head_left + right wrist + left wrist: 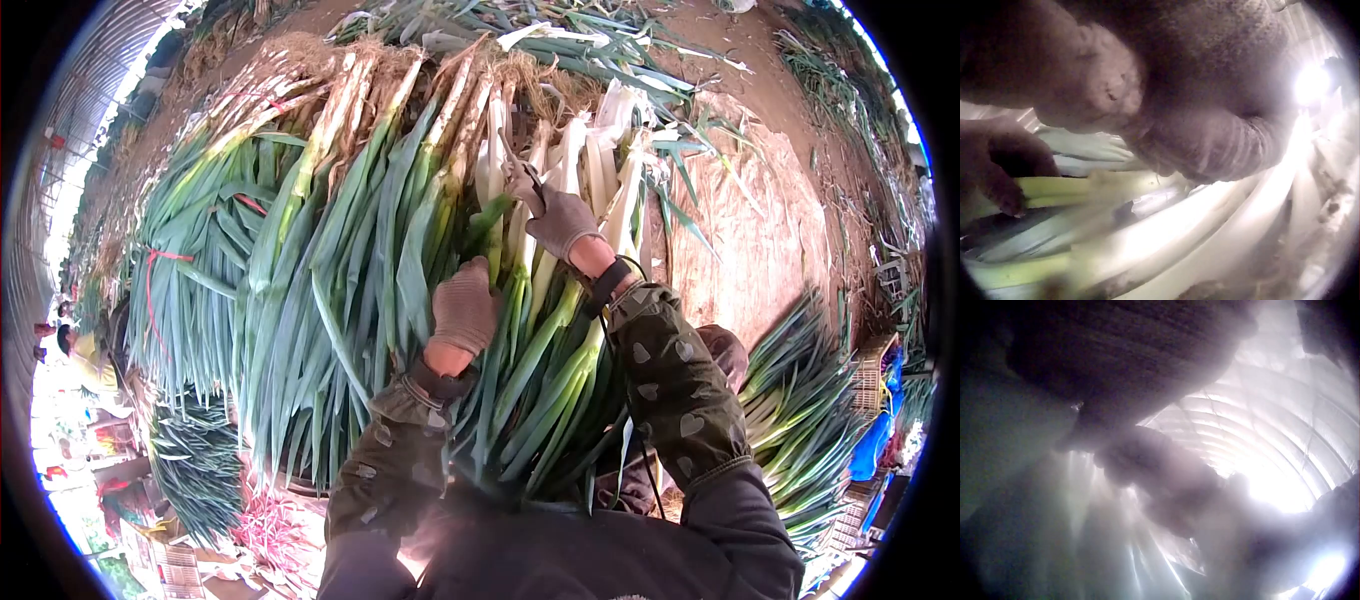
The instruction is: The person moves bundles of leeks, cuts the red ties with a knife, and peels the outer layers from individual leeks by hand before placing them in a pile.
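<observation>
My gloved left hand (465,305) lies low on the green part of the leeks, its thumb and fingers around a yellow-green leek (1054,187) in the right wrist view. Farther up, my gloved right hand (563,220) has its fingers curled around a thin, dark, blade-like tool (537,190), over the pale stalks. Peeled white leeks (625,160) lie beside that hand, while unpeeled leeks (345,215) with brown roots and long green leaves spread to the left. The left wrist view is dim and hazy, with the glove filling its top.
Bundles tied with red string (152,262) are at the far left. A pale, flat sheet (765,200) covers ground at right. More leeks (810,420) lie at lower right near a woven basket (872,375) and blue plastic (868,448). Loose leaves (590,35) litter the soil ahead.
</observation>
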The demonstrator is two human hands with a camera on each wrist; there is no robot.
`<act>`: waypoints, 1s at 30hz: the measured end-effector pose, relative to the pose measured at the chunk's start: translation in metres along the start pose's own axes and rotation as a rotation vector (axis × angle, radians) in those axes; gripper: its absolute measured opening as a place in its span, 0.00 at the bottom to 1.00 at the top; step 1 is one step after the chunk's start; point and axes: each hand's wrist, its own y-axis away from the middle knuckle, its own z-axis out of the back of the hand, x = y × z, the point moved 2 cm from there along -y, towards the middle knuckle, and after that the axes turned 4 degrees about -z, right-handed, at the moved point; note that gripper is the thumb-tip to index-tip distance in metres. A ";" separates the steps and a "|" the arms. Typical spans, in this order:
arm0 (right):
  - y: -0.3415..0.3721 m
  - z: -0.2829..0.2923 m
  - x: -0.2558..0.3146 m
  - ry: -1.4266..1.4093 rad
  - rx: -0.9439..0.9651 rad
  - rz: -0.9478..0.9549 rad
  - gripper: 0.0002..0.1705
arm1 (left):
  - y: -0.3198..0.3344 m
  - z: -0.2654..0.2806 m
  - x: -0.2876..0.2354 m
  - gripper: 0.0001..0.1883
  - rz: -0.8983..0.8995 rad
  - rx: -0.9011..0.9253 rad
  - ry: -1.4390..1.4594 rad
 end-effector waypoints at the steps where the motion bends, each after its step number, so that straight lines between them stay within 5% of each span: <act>1: -0.002 0.002 0.001 -0.011 0.006 0.002 0.19 | 0.002 0.000 -0.002 0.20 0.012 0.012 -0.009; 24: -0.062 -0.004 -0.009 -0.067 0.023 -0.030 0.26 | 0.046 0.004 -0.010 0.19 -0.075 -0.083 0.202; 30: -0.004 0.021 -0.010 -0.151 0.085 -0.085 0.17 | 0.067 0.001 -0.028 0.15 -0.116 -0.042 0.141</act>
